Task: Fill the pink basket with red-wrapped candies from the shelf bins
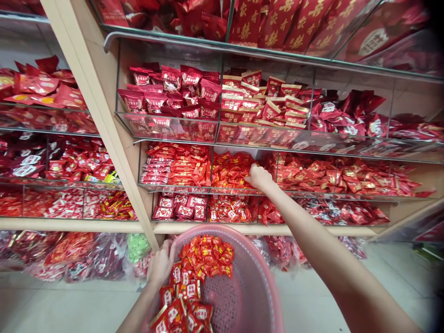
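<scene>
My left hand (161, 263) is closed on the left rim of a pink plastic basket (268, 282). Small red wrapped candies (208, 254) are heaped on the far side inside it, with larger red packets (183, 310) nearer me. My right hand (260, 178) reaches into a shelf compartment of small red-and-yellow wrapped candies (231, 169), at its right side. Its fingers look curled in among the candies; whatever they hold is hidden.
A clear front lip (180, 188) runs along the compartment shelf. Above are more glass shelves with red packets (190, 88). A wooden upright (104, 120) stands at the left. Plastic bags of sweets (79, 254) lie on the tiled floor (301, 305) below.
</scene>
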`<state>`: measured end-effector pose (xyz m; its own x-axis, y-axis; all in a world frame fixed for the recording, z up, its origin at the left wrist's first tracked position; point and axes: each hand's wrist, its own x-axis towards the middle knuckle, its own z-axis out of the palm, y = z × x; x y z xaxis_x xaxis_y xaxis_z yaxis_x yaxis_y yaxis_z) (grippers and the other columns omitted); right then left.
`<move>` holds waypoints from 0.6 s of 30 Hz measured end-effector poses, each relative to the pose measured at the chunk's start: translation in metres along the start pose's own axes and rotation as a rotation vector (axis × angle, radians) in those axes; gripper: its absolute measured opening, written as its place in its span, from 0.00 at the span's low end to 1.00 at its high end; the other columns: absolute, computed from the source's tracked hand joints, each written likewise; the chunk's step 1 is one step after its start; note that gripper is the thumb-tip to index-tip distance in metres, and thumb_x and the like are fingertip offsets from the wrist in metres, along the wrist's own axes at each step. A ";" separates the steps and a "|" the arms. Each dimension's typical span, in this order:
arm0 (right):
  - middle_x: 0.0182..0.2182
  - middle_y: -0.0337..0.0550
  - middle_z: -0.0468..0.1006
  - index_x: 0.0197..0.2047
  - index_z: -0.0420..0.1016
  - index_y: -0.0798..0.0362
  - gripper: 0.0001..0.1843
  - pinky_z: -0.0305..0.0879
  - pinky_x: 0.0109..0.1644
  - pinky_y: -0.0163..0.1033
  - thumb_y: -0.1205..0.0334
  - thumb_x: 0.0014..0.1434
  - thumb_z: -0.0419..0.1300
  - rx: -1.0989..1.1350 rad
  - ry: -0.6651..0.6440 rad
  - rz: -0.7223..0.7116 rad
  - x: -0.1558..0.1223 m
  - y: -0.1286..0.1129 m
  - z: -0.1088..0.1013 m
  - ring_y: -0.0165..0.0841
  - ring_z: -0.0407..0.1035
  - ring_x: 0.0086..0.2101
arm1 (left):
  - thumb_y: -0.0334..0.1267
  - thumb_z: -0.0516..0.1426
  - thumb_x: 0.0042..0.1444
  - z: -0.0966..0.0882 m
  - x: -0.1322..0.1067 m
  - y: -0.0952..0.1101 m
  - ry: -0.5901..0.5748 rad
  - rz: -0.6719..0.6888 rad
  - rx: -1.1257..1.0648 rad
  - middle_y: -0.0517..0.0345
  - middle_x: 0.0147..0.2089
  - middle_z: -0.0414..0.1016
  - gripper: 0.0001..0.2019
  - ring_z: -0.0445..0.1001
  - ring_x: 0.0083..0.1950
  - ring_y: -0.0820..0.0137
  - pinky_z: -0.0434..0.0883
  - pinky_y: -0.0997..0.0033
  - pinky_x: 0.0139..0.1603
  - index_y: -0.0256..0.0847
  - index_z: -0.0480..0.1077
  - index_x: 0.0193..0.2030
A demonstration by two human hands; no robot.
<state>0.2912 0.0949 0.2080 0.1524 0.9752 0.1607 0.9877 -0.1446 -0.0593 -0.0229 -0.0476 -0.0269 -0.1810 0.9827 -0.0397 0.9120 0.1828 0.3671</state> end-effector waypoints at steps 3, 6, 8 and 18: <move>0.43 0.57 0.70 0.47 0.60 0.58 0.20 0.62 0.41 0.43 0.58 0.53 0.55 0.018 0.019 0.012 -0.003 -0.003 -0.001 0.45 0.67 0.44 | 0.51 0.34 0.59 0.000 0.000 0.000 0.009 0.008 -0.011 0.49 0.37 0.76 0.24 0.74 0.38 0.63 0.61 0.69 0.35 0.40 0.61 0.49; 0.41 0.56 0.71 0.46 0.59 0.57 0.18 0.62 0.39 0.42 0.60 0.53 0.54 0.012 0.071 0.000 -0.015 0.001 -0.012 0.44 0.68 0.42 | 0.51 0.34 0.59 0.000 0.000 0.000 0.006 0.005 0.003 0.49 0.36 0.76 0.24 0.74 0.38 0.63 0.61 0.70 0.34 0.41 0.61 0.48; 0.38 0.55 0.72 0.46 0.58 0.57 0.18 0.61 0.38 0.41 0.60 0.53 0.53 -0.004 0.114 -0.021 -0.031 0.010 -0.023 0.43 0.68 0.40 | 0.50 0.35 0.60 0.000 0.000 0.001 0.003 -0.002 0.011 0.49 0.36 0.76 0.23 0.74 0.38 0.63 0.61 0.71 0.33 0.40 0.61 0.48; 0.30 0.41 0.74 0.38 0.63 0.52 0.10 0.58 0.32 0.33 0.60 0.52 0.52 0.330 -0.139 -0.257 -0.164 0.034 0.090 0.33 0.68 0.30 | 0.51 0.34 0.59 0.001 0.000 0.001 0.023 0.015 0.013 0.50 0.37 0.76 0.23 0.74 0.38 0.62 0.61 0.70 0.33 0.42 0.62 0.46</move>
<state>0.2963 -0.0546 0.0907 -0.1256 0.9890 0.0783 0.9254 0.1453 -0.3500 -0.0221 -0.0475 -0.0275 -0.1750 0.9845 -0.0130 0.9193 0.1682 0.3558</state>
